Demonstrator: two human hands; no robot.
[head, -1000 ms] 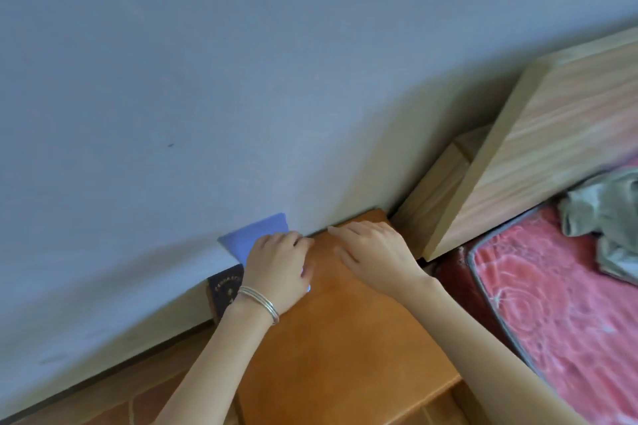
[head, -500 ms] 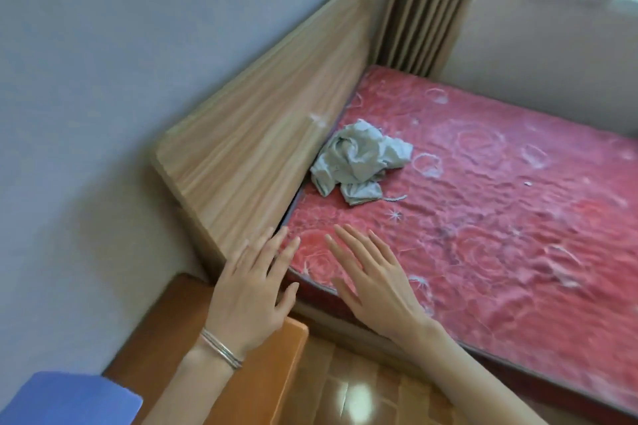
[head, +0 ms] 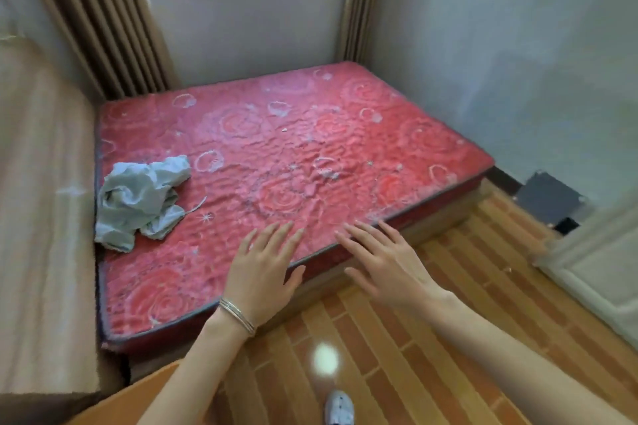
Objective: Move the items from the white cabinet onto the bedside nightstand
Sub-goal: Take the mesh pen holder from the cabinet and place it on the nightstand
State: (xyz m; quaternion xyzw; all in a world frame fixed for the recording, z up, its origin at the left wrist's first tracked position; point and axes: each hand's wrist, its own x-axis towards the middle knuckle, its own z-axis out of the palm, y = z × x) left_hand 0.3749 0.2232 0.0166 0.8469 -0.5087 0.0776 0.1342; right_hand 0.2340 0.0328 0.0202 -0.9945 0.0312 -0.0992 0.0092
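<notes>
Both my hands are empty, fingers spread flat: left hand (head: 261,278) and right hand (head: 386,266) hover over the near edge of the red mattress (head: 293,148). The nightstand (head: 138,404) shows only as an orange corner at 7 o'clock; I can't see what rests on it. No cabinet items in view, so I judge another fetch is due.

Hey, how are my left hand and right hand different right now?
The left hand wears thin bangles at the wrist; the right hand has a bare wrist. The left hand hangs over the red mattress, while the right hand is over its edge and the floor. Both are open, fingers spread, holding nothing.
</notes>
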